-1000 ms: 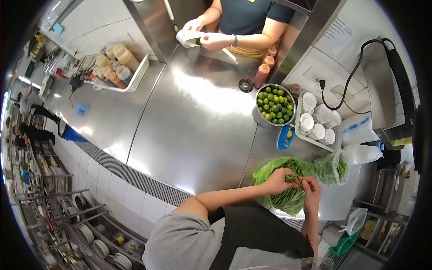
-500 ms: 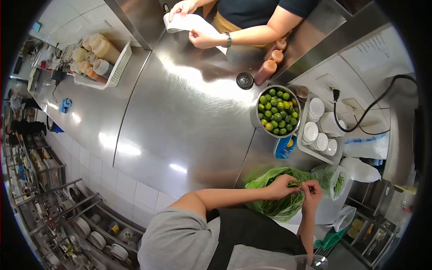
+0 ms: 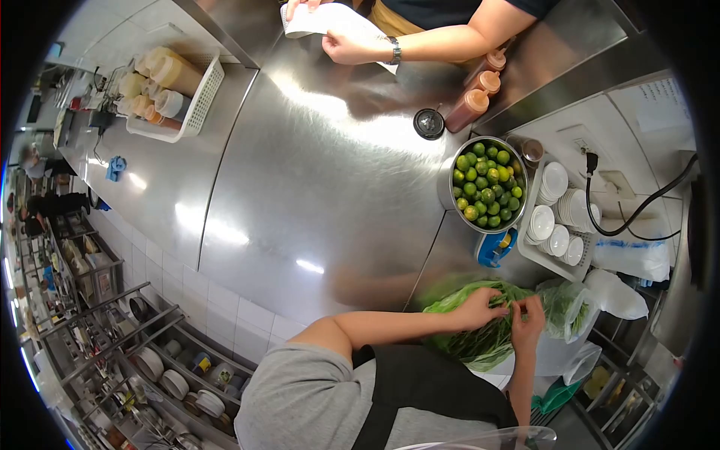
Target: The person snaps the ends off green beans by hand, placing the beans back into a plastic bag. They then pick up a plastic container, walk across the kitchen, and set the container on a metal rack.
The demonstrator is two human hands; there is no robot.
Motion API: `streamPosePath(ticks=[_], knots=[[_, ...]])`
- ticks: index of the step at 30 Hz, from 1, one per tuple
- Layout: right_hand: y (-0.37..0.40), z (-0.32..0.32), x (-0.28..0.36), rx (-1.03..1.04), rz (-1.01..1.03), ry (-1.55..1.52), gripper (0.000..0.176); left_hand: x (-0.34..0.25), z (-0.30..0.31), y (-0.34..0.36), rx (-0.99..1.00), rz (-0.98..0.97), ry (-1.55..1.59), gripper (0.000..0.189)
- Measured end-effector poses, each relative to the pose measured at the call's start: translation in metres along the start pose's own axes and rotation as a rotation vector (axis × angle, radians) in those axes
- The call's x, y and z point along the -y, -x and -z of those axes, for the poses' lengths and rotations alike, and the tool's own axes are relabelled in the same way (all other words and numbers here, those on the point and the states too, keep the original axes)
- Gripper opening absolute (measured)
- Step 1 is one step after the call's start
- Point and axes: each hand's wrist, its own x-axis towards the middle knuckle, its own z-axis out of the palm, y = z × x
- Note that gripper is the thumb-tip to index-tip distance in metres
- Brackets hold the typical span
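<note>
A clear plastic bag of leafy green herbs lies open at the counter's front edge, before my body. Over it, my left hand is closed, its fingers bent around thin green stems. Just to the right, my right hand is closed in a pinch, close to the left fingertips. What sits between the right fingertips is too small to make out. A second clear bag with greens rests beside my right hand.
Beyond the bags stand a metal pot of green limes, a blue container and a white tray of small dishes. Sauce bottles and a black lid are farther back. Across the steel counter, a person's hands hold white paper.
The view has shifted, so the counter items sit farther right. My hands have drawn slightly apart above the herbs. The other person still holds the paper.
</note>
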Motion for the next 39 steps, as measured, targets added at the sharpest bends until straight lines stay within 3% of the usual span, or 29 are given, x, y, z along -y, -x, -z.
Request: streamPosePath(ticks=[7, 10, 19, 22, 25, 27, 30, 39], knots=[[0.017, -0.002, -0.01, 0.157, -0.036, -0.01, 0.014, -0.025, 0.014, -0.005, 0.01, -0.091, 0.082, 0.021], [0.022, 0.001, -0.007, 0.143, -0.122, -0.042, 0.016, -0.031, 0.016, -0.002, 0.024, -0.073, 0.149, 0.019], [0.034, 0.0, -0.007, 0.085, -0.054, -0.191, 0.03, -0.034, 0.013, 0.004, 0.034, -0.143, 0.107, 0.018], [0.049, -0.004, -0.003, 0.219, -0.242, -0.392, 0.034, -0.031, 0.009, 0.002, 0.037, -0.148, 0.086, 0.018], [0.053, -0.008, 0.019, 0.209, -0.363, -0.91, 0.035, -0.047, 0.009, 0.01, 0.037, -0.058, 0.165, 0.016], [0.057, -0.014, 0.029, 0.174, -0.438, -1.101, 0.027, -0.066, 0.012, 0.019, 0.049, 0.094, 0.339, 0.015], [0.066, -0.023, 0.011, 0.144, -0.539, -1.185, 0.016, -0.045, 0.003, 0.008, -0.072, -0.219, 0.369, 0.014], [0.065, -0.029, -0.006, 0.046, -0.53, -1.233, 0.006, -0.056, 0.01, 0.006, -0.088, -0.257, 0.385, 0.012]])
